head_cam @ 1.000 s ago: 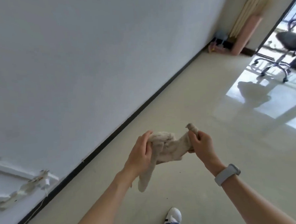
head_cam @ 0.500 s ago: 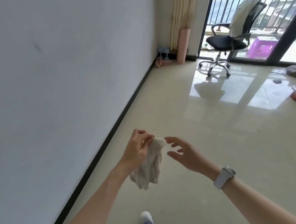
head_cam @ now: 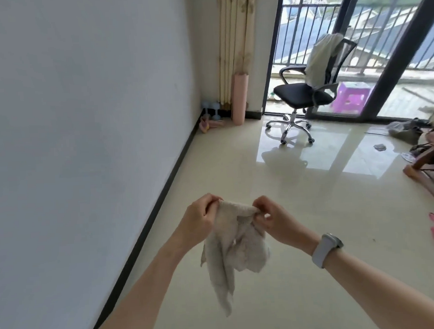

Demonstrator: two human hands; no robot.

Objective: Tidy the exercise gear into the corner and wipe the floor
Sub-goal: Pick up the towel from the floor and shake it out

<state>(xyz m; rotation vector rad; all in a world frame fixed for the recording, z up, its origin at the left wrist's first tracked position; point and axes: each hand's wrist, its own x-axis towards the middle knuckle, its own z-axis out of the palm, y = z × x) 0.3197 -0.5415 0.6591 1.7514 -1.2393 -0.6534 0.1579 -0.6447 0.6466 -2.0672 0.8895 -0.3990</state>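
**Cloth in both hands, gear already in the corner**

Half a second ago only one hand had the rag and the other was reaching in with fingers spread; now both are pinching it. I am holding the crumpled beige terry cloth point(head_cam: 236, 248) by its top edge, my left hand point(head_cam: 197, 219) curling thumb and fingers round one bunched corner and my right hand point(head_cam: 271, 219), the one wearing the pale grey wristband point(head_cam: 326, 249), nipping the edge just beside it. My hands are sitting close together, so the cloth is hanging down between my forearms in loose folds, well clear of the glossy cream tiled floor point(head_cam: 301, 210). I am gripping it this way, I think, to shake it open or fold it into a pad before wiping.

Far ahead, in the corner by the patterned curtain point(head_cam: 237, 37), the rolled pink exercise mat point(head_cam: 240, 99) is standing upright, and the light blue dumbbells point(head_cam: 212, 110) are lying next to it above some pink items I cannot identify. That tidying looks done, so wiping appears to be what remains. A black mesh office chair point(head_cam: 310, 89) is standing near the balcony door.
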